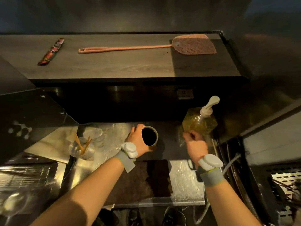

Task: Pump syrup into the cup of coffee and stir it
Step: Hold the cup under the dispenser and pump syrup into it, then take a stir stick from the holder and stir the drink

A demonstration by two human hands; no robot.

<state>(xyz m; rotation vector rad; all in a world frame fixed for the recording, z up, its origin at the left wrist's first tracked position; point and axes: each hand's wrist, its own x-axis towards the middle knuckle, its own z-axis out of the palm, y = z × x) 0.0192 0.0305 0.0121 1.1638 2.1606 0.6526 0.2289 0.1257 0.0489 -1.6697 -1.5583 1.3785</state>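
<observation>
Dim steel counter (184,176): coffee cup (149,136), centre, wrapped by left hand (138,141), apparently to steady it; syrup bottle (199,123) with pump just right, right hand (195,142) curled loosely near its base, gripping nothing visible.

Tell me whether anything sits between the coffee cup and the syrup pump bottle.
Nothing visible does. The left hand holds the cup of coffee on the dark counter, and only bare counter lies between it and the syrup bottle. The right hand rests beside the bottle's base, below the pump head.
</observation>
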